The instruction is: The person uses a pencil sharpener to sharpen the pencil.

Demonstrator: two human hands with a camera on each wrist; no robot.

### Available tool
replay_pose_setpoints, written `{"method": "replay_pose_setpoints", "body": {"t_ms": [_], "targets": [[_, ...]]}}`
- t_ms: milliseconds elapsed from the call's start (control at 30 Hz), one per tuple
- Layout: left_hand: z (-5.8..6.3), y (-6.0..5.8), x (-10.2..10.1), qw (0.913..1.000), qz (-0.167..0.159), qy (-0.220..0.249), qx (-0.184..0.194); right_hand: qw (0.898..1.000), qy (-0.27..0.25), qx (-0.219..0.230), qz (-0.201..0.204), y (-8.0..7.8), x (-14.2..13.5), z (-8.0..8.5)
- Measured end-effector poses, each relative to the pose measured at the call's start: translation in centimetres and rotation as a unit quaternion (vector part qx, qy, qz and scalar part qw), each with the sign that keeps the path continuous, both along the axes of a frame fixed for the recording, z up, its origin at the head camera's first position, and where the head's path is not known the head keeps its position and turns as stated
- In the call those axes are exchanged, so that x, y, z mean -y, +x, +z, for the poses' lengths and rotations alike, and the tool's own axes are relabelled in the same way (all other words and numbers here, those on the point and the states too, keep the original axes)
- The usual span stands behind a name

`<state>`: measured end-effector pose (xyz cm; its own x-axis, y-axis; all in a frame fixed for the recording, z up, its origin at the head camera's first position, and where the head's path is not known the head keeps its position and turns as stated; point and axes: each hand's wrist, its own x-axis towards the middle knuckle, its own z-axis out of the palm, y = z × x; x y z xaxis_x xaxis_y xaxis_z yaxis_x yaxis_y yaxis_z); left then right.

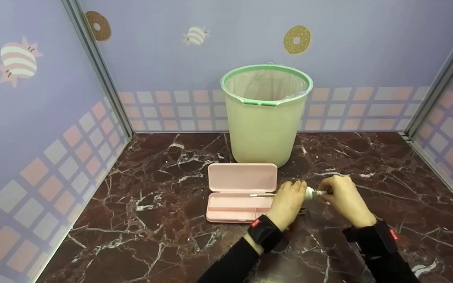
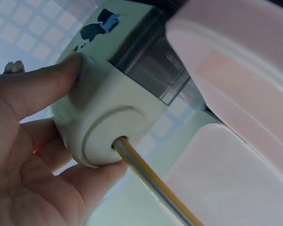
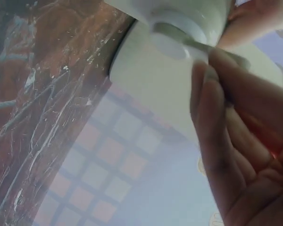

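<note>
Sharpener [image 2: 108, 94] cream, smoky-windowed; striped pencil [image 2: 153, 181] inserted

Dk. red marbled tabletop [image 1: 163, 243] — lined bin [image 1: 266, 129] & open pink pencil case [image 1: 242, 179] on it.

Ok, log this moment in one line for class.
left hand: grips pencil sharpener; right hand: pinches crank; pencil: inserted in sharpener; pink pencil case: open; lined bin: standing behind
</note>
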<state>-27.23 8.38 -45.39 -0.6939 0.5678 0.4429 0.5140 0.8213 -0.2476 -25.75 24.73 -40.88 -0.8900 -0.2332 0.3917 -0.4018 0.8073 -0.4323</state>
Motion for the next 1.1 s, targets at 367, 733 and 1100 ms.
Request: {"method": "replay_pose_setpoints", "body": {"t_ms": [367,733,1100], "targets": [[0.1,-0.2,0.3,0.9995,-0.007,-0.031,-0.006,0.995,-0.012,-0.071,-0.065,-1.1,1.0,-1.2],[0.6,-0.3,0.2,0.9982,0.0,-0.055,0.024,0.993,0.006,-0.095,-0.076,-3.6,1.2,-1.9],[0.4,-0.2,0.2,0.9978,-0.003,-0.039,0.053,0.994,0.016,-0.094,-0.059,-5.5,1.0,-3.3]]}}
